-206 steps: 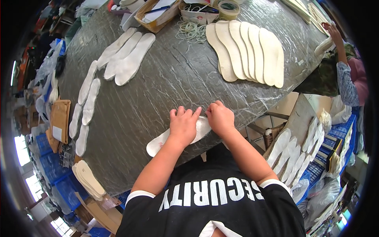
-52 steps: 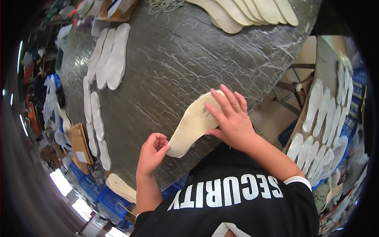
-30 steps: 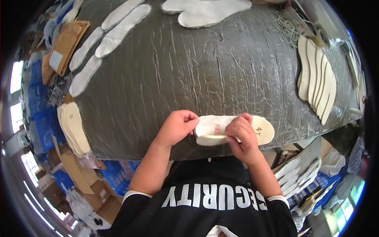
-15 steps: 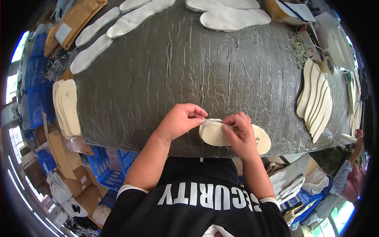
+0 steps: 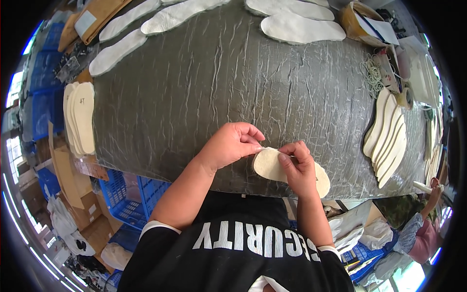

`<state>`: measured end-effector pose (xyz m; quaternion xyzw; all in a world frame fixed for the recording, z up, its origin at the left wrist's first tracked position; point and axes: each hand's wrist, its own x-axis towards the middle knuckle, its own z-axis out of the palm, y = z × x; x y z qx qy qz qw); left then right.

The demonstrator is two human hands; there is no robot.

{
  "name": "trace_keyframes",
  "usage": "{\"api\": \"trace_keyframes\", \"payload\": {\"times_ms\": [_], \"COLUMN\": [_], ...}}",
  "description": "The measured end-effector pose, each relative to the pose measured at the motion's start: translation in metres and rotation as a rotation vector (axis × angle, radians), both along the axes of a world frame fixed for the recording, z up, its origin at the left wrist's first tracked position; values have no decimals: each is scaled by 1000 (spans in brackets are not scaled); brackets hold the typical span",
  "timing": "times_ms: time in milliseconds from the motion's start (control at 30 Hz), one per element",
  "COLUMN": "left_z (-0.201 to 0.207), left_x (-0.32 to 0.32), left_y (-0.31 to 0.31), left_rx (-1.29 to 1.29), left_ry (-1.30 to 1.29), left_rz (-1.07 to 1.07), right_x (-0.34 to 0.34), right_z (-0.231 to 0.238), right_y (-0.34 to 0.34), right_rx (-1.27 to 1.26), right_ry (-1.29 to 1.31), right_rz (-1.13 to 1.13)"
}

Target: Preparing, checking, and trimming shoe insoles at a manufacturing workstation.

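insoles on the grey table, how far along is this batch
Seemingly done: a fanned stack of cream insoles at the right. In hand: left hand and right hand pinch one cream foam insole at the table's near edge. Possibly left: white insoles along the far edge.

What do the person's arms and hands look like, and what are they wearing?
Both arms are bare from the elbow down, and the left hand and right hand wear no gloves, rings or watch. Short black sleeves with white cuffs belong to a black shirt with white lettering.
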<state>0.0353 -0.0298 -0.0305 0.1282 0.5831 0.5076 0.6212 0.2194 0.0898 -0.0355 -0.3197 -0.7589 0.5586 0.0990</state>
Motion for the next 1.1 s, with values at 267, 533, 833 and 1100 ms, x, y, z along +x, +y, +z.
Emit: {"api": "trace_keyframes", "payload": {"times_ms": [267,533,833,1100], "left_z": [3,7,9,-21], "left_x": [1,3,8,18], "left_y": [6,11,13,-12], "left_rx": [20,20,50,123], "left_ry": [-33,-55,-10,-262], "left_rz": [29,58,69,114], "right_x": [1,1,-1,-1], "right_z": [0,-2,-7,-10], "right_y": [3,4,0,-1], "right_rx": [0,74,383,327], "right_ry": [14,35,82,93], "right_rz": [-16,-18,-9,-77]}}
